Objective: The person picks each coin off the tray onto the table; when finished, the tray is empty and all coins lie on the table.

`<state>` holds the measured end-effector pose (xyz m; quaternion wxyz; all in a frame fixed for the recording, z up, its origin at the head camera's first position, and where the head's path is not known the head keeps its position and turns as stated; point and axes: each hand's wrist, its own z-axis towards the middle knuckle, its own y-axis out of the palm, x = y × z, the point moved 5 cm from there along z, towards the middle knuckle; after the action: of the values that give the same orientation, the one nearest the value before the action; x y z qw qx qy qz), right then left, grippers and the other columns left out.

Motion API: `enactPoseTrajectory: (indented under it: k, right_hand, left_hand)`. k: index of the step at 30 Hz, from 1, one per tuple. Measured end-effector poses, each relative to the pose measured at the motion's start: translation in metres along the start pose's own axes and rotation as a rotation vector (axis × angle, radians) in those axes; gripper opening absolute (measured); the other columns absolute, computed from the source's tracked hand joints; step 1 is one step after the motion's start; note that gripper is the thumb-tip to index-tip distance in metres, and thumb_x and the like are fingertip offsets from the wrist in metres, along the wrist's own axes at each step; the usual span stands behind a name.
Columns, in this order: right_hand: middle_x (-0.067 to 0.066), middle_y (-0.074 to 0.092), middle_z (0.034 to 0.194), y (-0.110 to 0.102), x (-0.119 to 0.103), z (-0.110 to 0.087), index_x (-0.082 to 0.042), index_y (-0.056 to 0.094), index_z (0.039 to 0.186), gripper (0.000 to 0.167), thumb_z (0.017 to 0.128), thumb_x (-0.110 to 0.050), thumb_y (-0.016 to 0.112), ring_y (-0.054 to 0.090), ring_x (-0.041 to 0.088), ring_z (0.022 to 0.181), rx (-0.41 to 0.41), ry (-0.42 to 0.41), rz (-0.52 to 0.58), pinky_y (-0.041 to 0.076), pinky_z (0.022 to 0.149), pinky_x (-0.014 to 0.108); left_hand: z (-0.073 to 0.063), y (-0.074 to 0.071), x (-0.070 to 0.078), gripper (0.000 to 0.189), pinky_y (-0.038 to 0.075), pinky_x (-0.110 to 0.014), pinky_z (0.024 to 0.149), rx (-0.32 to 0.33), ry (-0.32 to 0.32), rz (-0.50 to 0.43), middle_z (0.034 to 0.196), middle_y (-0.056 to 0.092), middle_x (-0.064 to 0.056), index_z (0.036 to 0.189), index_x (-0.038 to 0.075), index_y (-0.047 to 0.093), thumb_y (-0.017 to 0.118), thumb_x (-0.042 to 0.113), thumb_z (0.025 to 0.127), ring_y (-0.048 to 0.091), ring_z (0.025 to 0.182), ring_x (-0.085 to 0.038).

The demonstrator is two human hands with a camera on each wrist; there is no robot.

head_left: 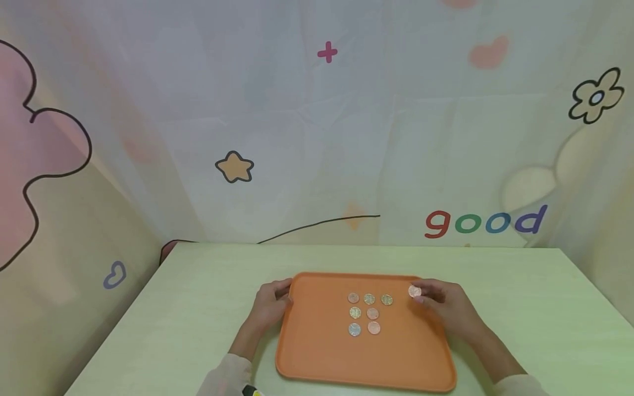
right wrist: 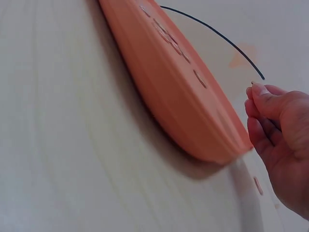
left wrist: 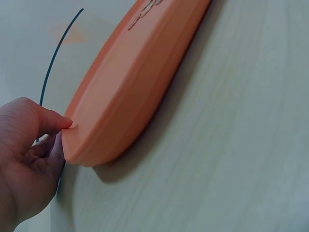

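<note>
Head view: from up high, facing fwd & down; farthest off, widest, gets tray [head_left: 317, 352], coins [head_left: 369, 298], L hand [head_left: 269, 302], R hand [head_left: 453, 309] & backdrop [head_left: 297, 126]. L wrist view: low, v. close to L hand, tilted, looking across tray twd backdrop. R wrist view: ditto by R hand, tilted opp. way. Wrist views share tray, coins, bit of backdrop.

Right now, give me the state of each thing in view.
Orange rectangular tray: face up on pale table
Seven shiny round coins: lying flat on tray, rows of three, two, two
Pinkish round coin: pinched in fingers
Left hand: gripping tray's left rim
Right hand: pinching pinkish coin
</note>
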<state>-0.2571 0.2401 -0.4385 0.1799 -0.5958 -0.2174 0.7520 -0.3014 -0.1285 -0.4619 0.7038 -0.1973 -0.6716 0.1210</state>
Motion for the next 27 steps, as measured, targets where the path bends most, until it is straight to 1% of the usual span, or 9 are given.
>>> enactPoseTrajectory:
  k: [2, 6, 9, 11, 15, 19, 22, 27]
  right_hand:
    - [0.014, 0.075, 0.098, -0.008, 0.004, -0.001, 0.005, 0.069, 0.122, 0.034, 0.091, -0.008, 0.073, 0.064, 0.0, 0.08, 0.037, -0.022, -0.023, 0.057, 0.072, 0.014]
    - [0.012, 0.075, 0.093, -0.022, 0.013, -0.003, 0.005, 0.07, 0.12, 0.032, 0.09, -0.006, 0.073, 0.063, -0.005, 0.076, 0.103, -0.05, -0.068, 0.055, 0.07, 0.011]
    - [0.011, 0.074, 0.09, -0.031, 0.021, -0.006, 0.006, 0.071, 0.119, 0.032, 0.089, -0.006, 0.074, 0.06, -0.009, 0.075, 0.141, -0.044, -0.113, 0.052, 0.069, 0.009]
    - [0.01, 0.074, 0.089, -0.036, 0.028, -0.007, 0.006, 0.071, 0.119, 0.033, 0.089, -0.007, 0.075, 0.058, -0.011, 0.075, 0.16, -0.026, -0.156, 0.051, 0.069, 0.006]
    - [0.009, 0.075, 0.09, -0.044, 0.041, -0.009, 0.004, 0.071, 0.12, 0.034, 0.09, -0.011, 0.075, 0.056, -0.013, 0.076, 0.176, 0.021, -0.211, 0.047, 0.071, 0.002]
    - [0.014, 0.076, 0.093, -0.054, 0.051, -0.012, 0.004, 0.07, 0.122, 0.035, 0.092, -0.013, 0.073, 0.054, -0.015, 0.077, 0.196, 0.039, -0.224, 0.045, 0.071, 0.0]
    - [0.016, 0.077, 0.096, -0.061, 0.056, -0.014, 0.004, 0.07, 0.122, 0.035, 0.093, -0.014, 0.073, 0.051, -0.016, 0.077, 0.207, 0.049, -0.259, 0.044, 0.069, 0.001]
    - [0.012, 0.075, 0.091, -0.071, 0.063, -0.015, 0.003, 0.071, 0.119, 0.031, 0.092, -0.011, 0.073, 0.048, -0.014, 0.074, 0.222, 0.056, -0.359, 0.045, 0.066, 0.007]
  left_hand:
    - [0.0, 0.0, 0.0, 0.052, 0.054, -0.048, 0.105, 0.001, 0.001, -0.002, 0.136, 0.063, -0.028, 0.14, -0.01, 0.055, 0.055, -0.008, 0.088, 0.061, 0.128, -0.04]
    - [-0.001, -0.001, 0.0, 0.053, 0.054, -0.048, 0.105, 0.002, -0.005, -0.003, 0.136, 0.063, -0.028, 0.14, -0.009, 0.055, 0.055, -0.008, 0.088, 0.061, 0.128, -0.039]
    - [-0.001, -0.001, -0.001, 0.053, 0.054, -0.048, 0.105, 0.003, -0.006, 0.0, 0.136, 0.062, -0.028, 0.14, -0.01, 0.054, 0.055, -0.008, 0.087, 0.06, 0.129, -0.04]
    - [0.0, -0.001, 0.0, 0.053, 0.054, -0.048, 0.106, 0.003, -0.003, 0.002, 0.137, 0.062, -0.028, 0.14, -0.01, 0.054, 0.054, -0.008, 0.087, 0.06, 0.129, -0.04]
    - [0.0, 0.0, -0.001, 0.053, 0.054, -0.049, 0.106, 0.001, 0.003, -0.006, 0.136, 0.063, -0.028, 0.14, -0.011, 0.054, 0.054, -0.008, 0.087, 0.061, 0.128, -0.04]
    - [0.0, 0.0, -0.001, 0.054, 0.053, -0.048, 0.107, -0.002, -0.004, -0.013, 0.136, 0.063, -0.027, 0.141, -0.01, 0.054, 0.054, -0.007, 0.087, 0.06, 0.128, -0.04]
    - [0.0, 0.0, -0.002, 0.054, 0.053, -0.048, 0.107, -0.003, -0.008, -0.008, 0.135, 0.063, -0.027, 0.141, -0.009, 0.054, 0.055, -0.007, 0.087, 0.06, 0.128, -0.039]
    - [0.001, 0.0, -0.002, 0.054, 0.053, -0.047, 0.108, -0.004, -0.009, -0.009, 0.136, 0.062, -0.027, 0.141, -0.009, 0.054, 0.055, -0.008, 0.087, 0.06, 0.129, -0.04]
